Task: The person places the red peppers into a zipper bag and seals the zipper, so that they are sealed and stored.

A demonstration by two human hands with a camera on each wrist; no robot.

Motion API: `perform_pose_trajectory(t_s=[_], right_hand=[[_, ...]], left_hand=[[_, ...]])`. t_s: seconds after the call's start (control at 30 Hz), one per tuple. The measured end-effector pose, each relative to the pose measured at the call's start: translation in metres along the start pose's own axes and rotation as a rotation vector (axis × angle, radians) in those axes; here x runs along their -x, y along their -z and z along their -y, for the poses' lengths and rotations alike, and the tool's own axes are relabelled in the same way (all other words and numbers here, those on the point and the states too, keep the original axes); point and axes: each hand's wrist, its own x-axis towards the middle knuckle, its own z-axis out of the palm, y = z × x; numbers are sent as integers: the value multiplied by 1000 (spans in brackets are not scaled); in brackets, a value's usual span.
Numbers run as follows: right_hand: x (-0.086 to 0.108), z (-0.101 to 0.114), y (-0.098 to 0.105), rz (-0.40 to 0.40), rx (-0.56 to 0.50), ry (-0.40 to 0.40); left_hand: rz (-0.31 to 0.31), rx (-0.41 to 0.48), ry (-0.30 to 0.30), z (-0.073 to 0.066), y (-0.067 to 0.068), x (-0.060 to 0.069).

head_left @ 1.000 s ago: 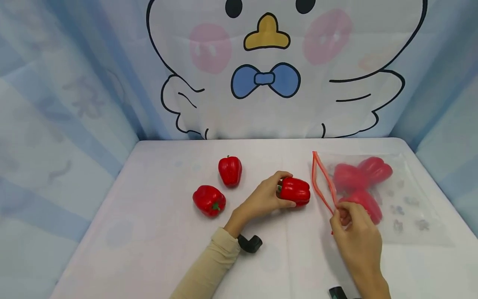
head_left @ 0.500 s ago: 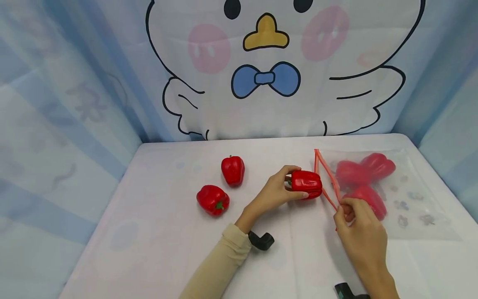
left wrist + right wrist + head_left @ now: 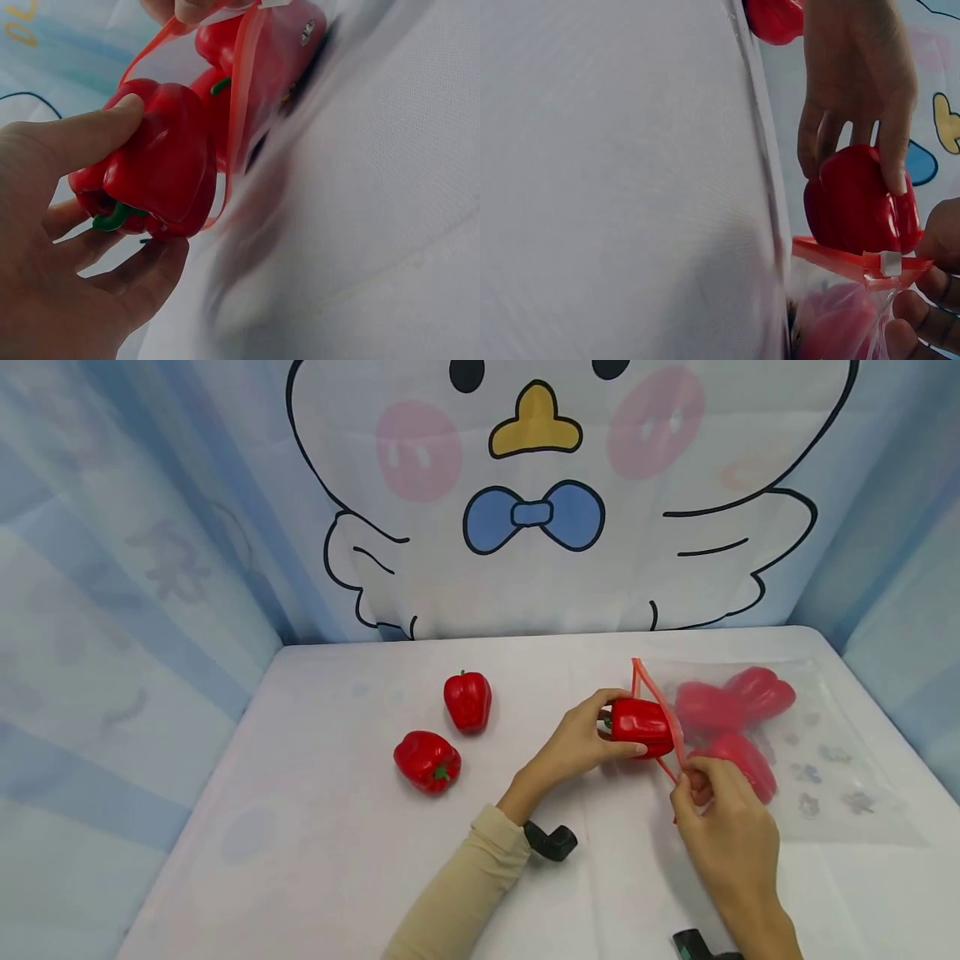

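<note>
My left hand (image 3: pixel 581 739) grips a red bell pepper (image 3: pixel 641 727) by its stem end, thumb on one side and fingers on the other. The pepper's far end sits in the mouth of a clear zip bag (image 3: pixel 847 760) with a red-orange edge. In the left wrist view the green stem (image 3: pixel 111 217) of the held pepper faces my palm. My right hand (image 3: pixel 731 835) pinches the bag's near edge, with the white slider (image 3: pixel 890 263) close to its fingers. Inside the bag lie several red peppers (image 3: pixel 705 710).
Two more red bell peppers, one upright (image 3: pixel 467 702) and one on its side (image 3: pixel 427 762), stand on the white table (image 3: pixel 300 860) to the left. A black wrist mount (image 3: pixel 551 842) is on my left wrist. A printed curtain (image 3: pixel 525 593) hangs behind the table.
My left hand has carried the pepper rightward, from beside the bag into its mouth. The right hand keeps its pinch on the bag's edge. The head view has shifted slightly.
</note>
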Motion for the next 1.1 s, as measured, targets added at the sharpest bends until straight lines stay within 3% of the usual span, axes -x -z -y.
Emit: perform_pose_trajectory(t_s=[0.23,0.4,0.6,0.93,1.1], right_hand=[[4,1,3,39,12,-21],[5,0,4,37,17,-31],[4,0,3,29,10,-16],[3,2,2,43,17,-22],[1,0,2,36,19,1]], left_hand=[[30,30,-2,3,-11,3],[74,46,-30,3,-15,3],[127,47,-18,2,-18,3],[306,137,-9,5,-16,5],[323,207,-17,7,-15,4]])
